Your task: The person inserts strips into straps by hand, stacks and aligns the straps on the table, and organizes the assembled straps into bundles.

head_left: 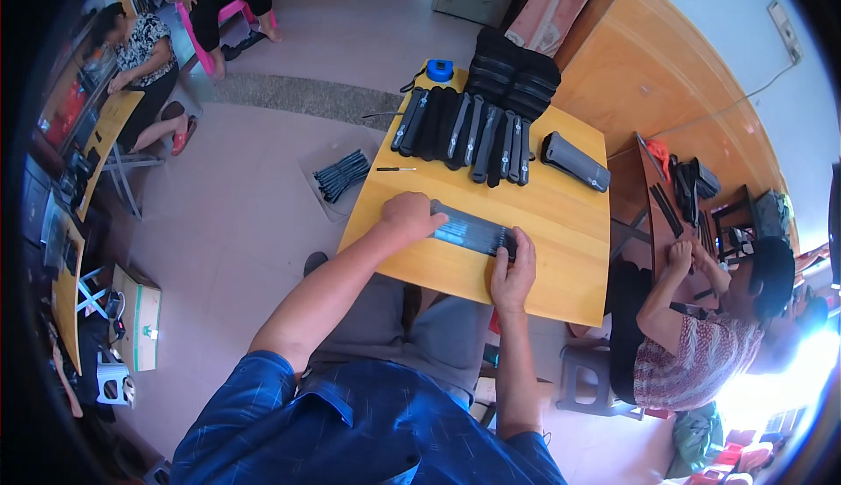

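A flat, dark grey packet of strips (469,230) with a glossy, clear-looking surface lies across the yellow wooden table (561,279) in front of me. My left hand (407,216) is closed at its left end, thumb along the top. At the right end, my right hand (514,270) grips the packet with its fingers curled over the edge. Beyond it, several black and grey straps (477,134) lie side by side in a row. A similar dark grey bundle (575,162) rests to their right. A thin screwdriver (396,169) lies beyond my left hand.
A black padded pile (512,69) and a blue tape measure (440,70) occupy the table's far end. On the floor to the left, a box holds black strips (342,175). A person (701,336) works at the right; others sit at far left.
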{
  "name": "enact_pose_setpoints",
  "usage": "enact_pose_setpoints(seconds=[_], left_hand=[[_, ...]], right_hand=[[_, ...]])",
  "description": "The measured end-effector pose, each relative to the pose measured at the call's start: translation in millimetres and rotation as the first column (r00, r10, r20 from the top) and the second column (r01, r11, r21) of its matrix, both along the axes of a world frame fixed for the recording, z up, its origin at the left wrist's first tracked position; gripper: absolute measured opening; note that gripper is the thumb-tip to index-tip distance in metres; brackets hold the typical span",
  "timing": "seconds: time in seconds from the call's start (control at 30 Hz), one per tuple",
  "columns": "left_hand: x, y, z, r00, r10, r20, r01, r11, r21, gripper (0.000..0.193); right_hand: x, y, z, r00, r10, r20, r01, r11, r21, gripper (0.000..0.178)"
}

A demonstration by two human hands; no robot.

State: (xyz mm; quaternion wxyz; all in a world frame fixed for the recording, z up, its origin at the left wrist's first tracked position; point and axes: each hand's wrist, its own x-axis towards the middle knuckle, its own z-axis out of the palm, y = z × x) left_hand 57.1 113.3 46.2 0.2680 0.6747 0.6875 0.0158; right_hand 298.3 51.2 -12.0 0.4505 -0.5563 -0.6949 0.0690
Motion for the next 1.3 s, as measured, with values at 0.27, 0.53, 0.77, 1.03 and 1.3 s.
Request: enact_pose_setpoints(seconds=[0.27,0.53,0.77,1.03,1.3], left_hand=[[-6,5,-33,0.963,0.051,0.264,-0.071,0.995,0.068,0.042],[10,14,-30,0.32,0.291,0.902,-0.161,0.955,-0.251,0.037],[41,18,22,0.279,0.26,0.925,-0.161,0.962,-0.222,0.034],[86,0,49,0.484,-0.035,0.875,-0.065,0.995,0.076,0.044],[82,-15,20,0.696,-0.201,0.689,-0.074,0.934,0.348,0.035]], right_hand=[[3,0,-5,1.0,0.005,-0.03,-0.006,0.999,-0.037,0.039],[0,-1,-1,0.994,0.021,0.111,-0.022,1.0,0.007,0.043],[-7,-1,14,0.986,0.017,0.168,-0.018,1.0,0.007,0.057],[-4,28,28,0.963,-0.052,0.265,0.089,0.987,-0.13,0.044],[34,32,5,0.863,-0.135,-0.487,0.023,0.973,-0.228,0.016]])
